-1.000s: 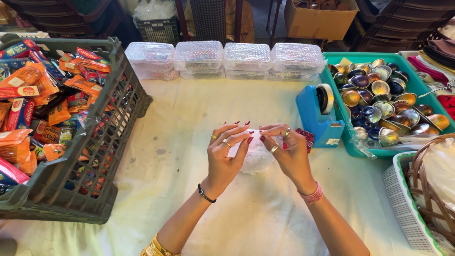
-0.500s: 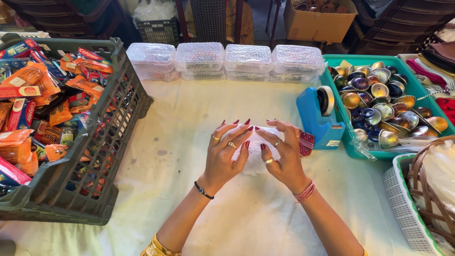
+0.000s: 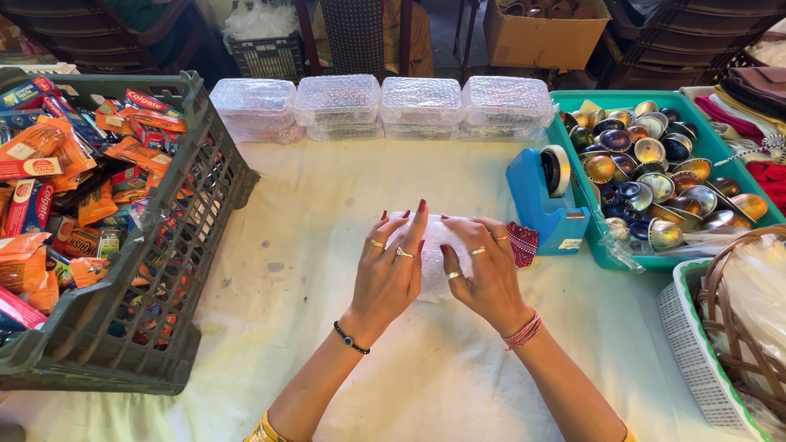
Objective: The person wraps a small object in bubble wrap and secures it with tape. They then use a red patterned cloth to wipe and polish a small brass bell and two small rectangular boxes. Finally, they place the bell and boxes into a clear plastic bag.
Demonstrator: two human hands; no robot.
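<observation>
Bubble-wrapped bundle [image 3: 431, 260] lies in the middle of the cloth-covered surface [image 3: 327, 213], between the grey crate of packets [image 3: 176, 237] and the blue tape dispenser [image 3: 547, 200], with both hands flat on top of it. Left hand [image 3: 391, 274] and right hand [image 3: 483, 274] press down with fingers [image 3: 413, 233] stretched out and slightly apart, gripping nothing. To do this pressing well, I judge the palms should bear evenly so the wrap stays snug, keeping the loose edge pinned beneath.

Pale cloth-covered table [image 3: 327, 196], dark chairs [image 3: 98, 24] behind, cardboard box [image 3: 544, 37] on floor, soft daylight
</observation>
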